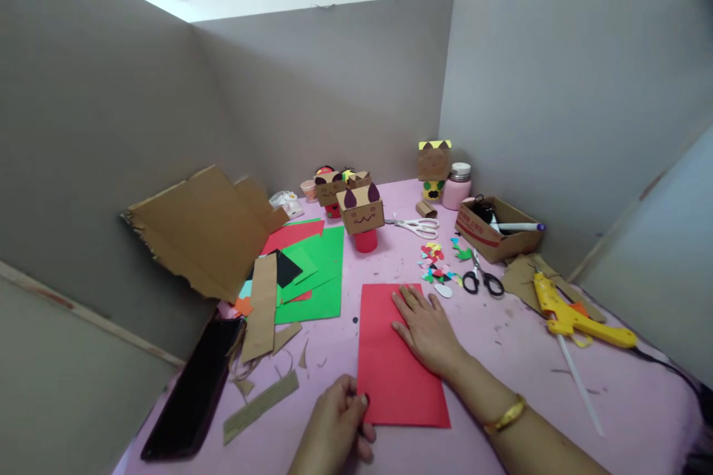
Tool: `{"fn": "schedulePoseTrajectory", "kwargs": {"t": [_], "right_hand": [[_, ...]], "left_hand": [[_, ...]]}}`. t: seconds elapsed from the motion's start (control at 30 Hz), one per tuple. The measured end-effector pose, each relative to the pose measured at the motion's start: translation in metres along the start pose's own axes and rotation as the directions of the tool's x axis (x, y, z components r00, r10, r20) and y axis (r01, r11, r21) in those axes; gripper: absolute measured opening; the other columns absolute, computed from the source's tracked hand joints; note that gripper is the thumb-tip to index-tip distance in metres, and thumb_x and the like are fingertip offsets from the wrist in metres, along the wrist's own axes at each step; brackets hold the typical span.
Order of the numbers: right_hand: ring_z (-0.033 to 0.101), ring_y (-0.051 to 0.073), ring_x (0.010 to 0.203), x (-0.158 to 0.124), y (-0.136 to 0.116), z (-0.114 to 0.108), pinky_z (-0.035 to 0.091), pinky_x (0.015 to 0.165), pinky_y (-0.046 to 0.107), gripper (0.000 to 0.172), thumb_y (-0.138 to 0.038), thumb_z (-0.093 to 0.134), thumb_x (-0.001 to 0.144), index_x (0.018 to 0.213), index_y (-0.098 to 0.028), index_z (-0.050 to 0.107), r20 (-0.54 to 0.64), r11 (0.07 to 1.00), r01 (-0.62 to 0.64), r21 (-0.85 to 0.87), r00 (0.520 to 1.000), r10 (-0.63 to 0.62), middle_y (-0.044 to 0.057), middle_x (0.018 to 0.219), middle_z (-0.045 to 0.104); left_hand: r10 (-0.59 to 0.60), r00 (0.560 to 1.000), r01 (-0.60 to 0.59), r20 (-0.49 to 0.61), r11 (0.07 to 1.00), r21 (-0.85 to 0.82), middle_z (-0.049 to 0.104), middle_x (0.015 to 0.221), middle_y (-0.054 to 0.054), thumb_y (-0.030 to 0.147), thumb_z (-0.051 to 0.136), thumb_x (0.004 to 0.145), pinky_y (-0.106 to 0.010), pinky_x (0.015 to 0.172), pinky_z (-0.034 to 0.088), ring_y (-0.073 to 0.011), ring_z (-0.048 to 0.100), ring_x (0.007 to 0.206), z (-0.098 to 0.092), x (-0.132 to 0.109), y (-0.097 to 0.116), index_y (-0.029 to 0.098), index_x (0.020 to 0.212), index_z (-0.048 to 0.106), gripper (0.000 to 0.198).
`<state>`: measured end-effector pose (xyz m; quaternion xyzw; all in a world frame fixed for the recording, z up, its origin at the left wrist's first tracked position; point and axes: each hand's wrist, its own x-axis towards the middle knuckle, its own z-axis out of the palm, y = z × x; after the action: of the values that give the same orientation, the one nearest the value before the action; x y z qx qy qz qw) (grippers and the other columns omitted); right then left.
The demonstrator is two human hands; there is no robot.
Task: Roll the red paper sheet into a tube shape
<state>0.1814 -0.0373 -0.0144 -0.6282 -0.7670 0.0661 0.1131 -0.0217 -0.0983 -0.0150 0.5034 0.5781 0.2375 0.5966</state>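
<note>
A red sheet of paper [398, 378] lies on the pink tabletop in front of me. My right hand [426, 330] rests flat on its upper right part, fingers spread. At the sheet's lower left corner, my left hand [341, 415] pinches the edge between thumb and fingers. Beyond the sheet stands a cardboard box head [362, 212] with dark ears and a drawn face, on a red cup-like base [366, 240]. Small coloured paper cutouts [434, 260] are scattered to the upper right, beside black-handled scissors [482, 282].
Left are green paper [334, 267], a cardboard strip [261, 308], torn cardboard [206, 230] and a black phone-like slab [192, 390]. Right are a yellow glue gun [579, 320] with its cord, a glue stick [580, 386] and a small carton [490, 237]. White scissors [417, 225] lie farther back.
</note>
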Motion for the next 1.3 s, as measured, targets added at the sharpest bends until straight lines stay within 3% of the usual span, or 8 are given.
{"fn": "schedulePoseTrajectory", "kwargs": {"t": [0.47,0.73,0.87,1.0,1.07,1.13,1.23,1.3], "right_hand": [[0.027,0.028,0.133,0.0,-0.002,0.0,0.023,0.104,0.055,0.053,-0.04,0.032,0.09,0.137,-0.017,0.035,-0.008,1.0,0.011,-0.01,1.0,-0.011,0.011,0.145,0.034],[0.029,0.029,0.132,0.0,-0.002,0.001,0.023,0.104,0.055,0.052,-0.039,0.033,0.09,0.136,-0.017,0.037,-0.012,1.0,0.016,-0.007,1.0,-0.016,0.012,0.144,0.035],[0.028,0.029,0.133,-0.001,-0.001,0.002,0.022,0.103,0.055,0.052,-0.038,0.034,0.09,0.136,-0.016,0.036,-0.008,1.0,0.016,-0.002,1.0,-0.016,0.013,0.144,0.035],[0.027,0.029,0.133,-0.001,0.0,0.001,0.021,0.104,0.055,0.052,-0.038,0.034,0.09,0.137,-0.016,0.036,-0.007,1.0,0.016,0.005,1.0,-0.016,0.012,0.145,0.035],[0.026,0.029,0.133,-0.001,0.0,0.001,0.021,0.104,0.055,0.052,-0.038,0.034,0.09,0.137,-0.017,0.035,-0.006,1.0,0.012,0.01,1.0,-0.012,0.012,0.145,0.035],[0.026,0.03,0.133,-0.001,0.0,0.001,0.02,0.104,0.055,0.052,-0.039,0.033,0.09,0.137,-0.016,0.035,-0.004,1.0,0.006,0.016,1.0,-0.006,0.013,0.145,0.034],[0.025,0.03,0.134,0.0,0.0,0.002,0.02,0.104,0.055,0.053,-0.039,0.033,0.09,0.137,-0.016,0.034,-0.003,1.0,0.002,0.027,1.0,-0.002,0.013,0.145,0.033],[0.025,0.029,0.134,0.002,0.001,0.0,0.019,0.105,0.055,0.053,-0.04,0.034,0.09,0.138,-0.017,0.034,0.001,0.999,0.003,0.035,1.0,-0.003,0.013,0.146,0.032]], "left_hand": [[-0.018,1.0,0.018,0.01,0.999,0.031,0.054,0.036,0.007,0.055,0.045,0.077,-0.016,0.031,0.024,-0.0082,0.042,0.027,-0.002,0.011,-0.019,0.022,0.076,0.042,0.032],[-0.037,0.999,0.034,0.031,0.995,0.092,0.054,0.039,0.008,0.027,0.037,0.085,-0.015,0.032,0.023,-0.0085,0.042,0.03,-0.006,0.006,-0.012,0.021,0.084,0.042,0.007],[0.03,0.999,-0.023,-0.018,0.952,0.306,0.052,0.038,0.008,0.02,0.038,0.082,-0.019,0.036,0.029,-0.0133,0.047,0.032,-0.005,-0.006,0.001,0.022,0.092,0.042,0.011],[0.167,0.985,-0.103,-0.046,0.776,0.622,0.067,0.061,-0.006,0.019,0.041,0.08,-0.03,0.058,0.041,-0.027,0.065,0.065,-0.009,-0.017,0.018,0.015,0.104,0.047,0.024],[0.191,0.98,-0.09,-0.061,0.689,0.719,0.07,0.08,-0.016,0.02,0.042,0.081,-0.037,0.067,0.043,-0.0337,0.065,0.081,-0.01,-0.02,0.025,0.009,0.114,0.046,0.036],[0.28,0.96,-0.156,-0.025,0.603,0.782,0.067,0.102,-0.02,0.015,0.044,0.079,-0.04,0.077,0.044,-0.0345,0.062,0.096,-0.009,-0.021,0.029,0.009,0.12,0.048,0.042],[0.424,0.853,-0.463,0.306,0.341,0.818,0.058,0.125,-0.015,0.005,0.042,0.078,-0.038,0.095,0.04,-0.0289,0.054,0.113,-0.003,-0.017,0.031,0.018,0.118,0.056,0.044],[0.395,0.747,-0.616,0.535,0.11,0.78,0.058,0.126,-0.016,0.001,0.041,0.077,-0.038,0.096,0.042,-0.0283,0.054,0.114,0.002,-0.013,0.028,0.015,0.117,0.057,0.046]]}}
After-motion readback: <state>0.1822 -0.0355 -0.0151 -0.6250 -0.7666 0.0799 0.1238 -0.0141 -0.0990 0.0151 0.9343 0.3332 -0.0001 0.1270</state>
